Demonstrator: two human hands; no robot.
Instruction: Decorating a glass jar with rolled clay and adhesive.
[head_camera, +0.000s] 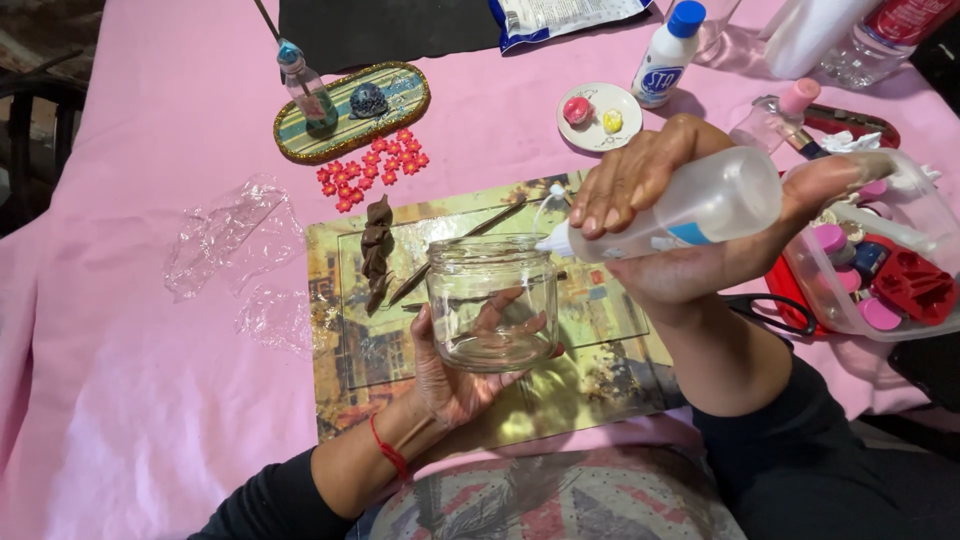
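My left hand (450, 375) cups an empty clear glass jar (491, 300) from below and behind, holding it upright over a printed placemat (600, 370). My right hand (660, 215) squeezes a translucent glue bottle (690, 205) lying almost flat, its white nozzle pointing left at the jar's rim. A brown twisted clay piece (377, 248) and a thin stick (465, 250) lie on the mat behind the jar.
Small red flowers (372, 168) sit by an oval striped tray (352, 108) with a small bottle. A white dish (599, 116), another glue bottle (667, 55), a clear box of craft bits (880, 270), scissors (775, 310) and crumpled plastic wrap (235, 235) surround the mat on pink cloth.
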